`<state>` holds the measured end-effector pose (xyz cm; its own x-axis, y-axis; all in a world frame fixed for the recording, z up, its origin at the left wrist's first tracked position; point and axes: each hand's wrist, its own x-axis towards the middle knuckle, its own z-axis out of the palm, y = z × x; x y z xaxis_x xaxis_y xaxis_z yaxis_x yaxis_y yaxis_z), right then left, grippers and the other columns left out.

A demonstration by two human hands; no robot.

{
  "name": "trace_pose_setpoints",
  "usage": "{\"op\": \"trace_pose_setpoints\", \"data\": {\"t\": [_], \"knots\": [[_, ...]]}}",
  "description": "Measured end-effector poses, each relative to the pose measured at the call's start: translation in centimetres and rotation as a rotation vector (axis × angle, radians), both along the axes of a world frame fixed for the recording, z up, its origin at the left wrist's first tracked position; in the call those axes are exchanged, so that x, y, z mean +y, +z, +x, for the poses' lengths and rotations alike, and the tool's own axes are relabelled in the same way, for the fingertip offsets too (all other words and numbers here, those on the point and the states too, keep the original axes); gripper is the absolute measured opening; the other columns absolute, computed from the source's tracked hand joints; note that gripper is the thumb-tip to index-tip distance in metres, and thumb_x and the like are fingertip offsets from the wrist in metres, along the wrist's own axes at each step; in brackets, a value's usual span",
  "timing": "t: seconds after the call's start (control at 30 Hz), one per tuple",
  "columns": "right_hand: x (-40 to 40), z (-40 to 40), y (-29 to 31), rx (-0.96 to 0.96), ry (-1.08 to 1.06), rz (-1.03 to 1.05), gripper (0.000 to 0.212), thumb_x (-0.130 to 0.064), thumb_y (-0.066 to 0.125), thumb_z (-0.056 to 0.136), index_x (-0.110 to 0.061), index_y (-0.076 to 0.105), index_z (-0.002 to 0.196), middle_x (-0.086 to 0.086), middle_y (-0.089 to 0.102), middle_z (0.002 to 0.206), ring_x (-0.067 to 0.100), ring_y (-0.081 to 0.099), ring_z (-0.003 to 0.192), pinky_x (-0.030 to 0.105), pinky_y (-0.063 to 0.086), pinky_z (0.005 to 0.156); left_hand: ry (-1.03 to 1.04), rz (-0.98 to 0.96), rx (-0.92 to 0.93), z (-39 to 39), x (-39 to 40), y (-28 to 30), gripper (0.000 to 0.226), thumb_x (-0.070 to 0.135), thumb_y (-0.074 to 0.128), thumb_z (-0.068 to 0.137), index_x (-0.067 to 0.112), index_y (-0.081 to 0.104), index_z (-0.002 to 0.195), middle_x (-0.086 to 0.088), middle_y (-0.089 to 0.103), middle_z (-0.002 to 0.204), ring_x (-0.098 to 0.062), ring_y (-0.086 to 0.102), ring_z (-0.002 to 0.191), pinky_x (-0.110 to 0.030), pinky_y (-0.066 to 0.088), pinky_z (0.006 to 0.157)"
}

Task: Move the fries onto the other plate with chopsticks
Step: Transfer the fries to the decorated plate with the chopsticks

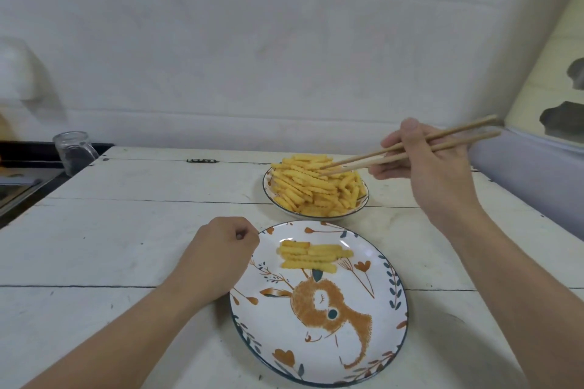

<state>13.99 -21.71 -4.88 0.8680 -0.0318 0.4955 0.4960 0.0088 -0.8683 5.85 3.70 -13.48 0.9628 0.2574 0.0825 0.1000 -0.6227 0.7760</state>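
A heap of crinkle-cut fries [311, 188] fills a small plate [363, 203] at the far middle of the table. My right hand [426, 161] grips a pair of wooden chopsticks [407, 150], their tips resting in the top of the heap. Nearer to me lies a large plate [373, 325] painted with an orange deer, and several fries [311, 256] lie side by side on its far part. My left hand [218, 259] rests on the table at this plate's left rim, fingers curled and holding nothing.
The plates stand on a white plank table [132, 230]. A glass jar [74, 151] stands at the far left corner, beside a dark counter. A white wall runs behind, and a pale lilac roll [521, 174] lies along the right edge.
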Motion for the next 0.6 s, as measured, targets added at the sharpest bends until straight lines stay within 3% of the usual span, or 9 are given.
{"op": "trace_pose_setpoints", "data": {"t": [0.3,0.6], "knots": [[1.9,2.0,-0.9,0.025,-0.029,-0.071,0.04,-0.032,0.052,0.104,-0.007,0.066,0.076,0.004,0.063,0.053,0.033,0.07,0.055,0.035,0.061,0.052,0.003,-0.007,0.004,0.1,0.2,-0.2,0.031,0.02,0.052,0.096,0.02,0.064,0.068,0.012,0.048,0.049,-0.009,0.039,0.048,-0.025,0.034,0.052],[1.5,3.7,-0.8,0.11,-0.063,-0.026,0.05,-0.042,0.051,0.103,0.0,0.064,0.081,0.015,0.066,0.058,0.037,0.071,0.057,0.037,0.06,0.052,0.011,0.019,0.002,0.0,0.1,0.0,0.027,0.02,0.052,0.096,0.016,0.065,0.072,0.011,0.048,0.051,-0.011,0.039,0.051,-0.025,0.033,0.051]]}}
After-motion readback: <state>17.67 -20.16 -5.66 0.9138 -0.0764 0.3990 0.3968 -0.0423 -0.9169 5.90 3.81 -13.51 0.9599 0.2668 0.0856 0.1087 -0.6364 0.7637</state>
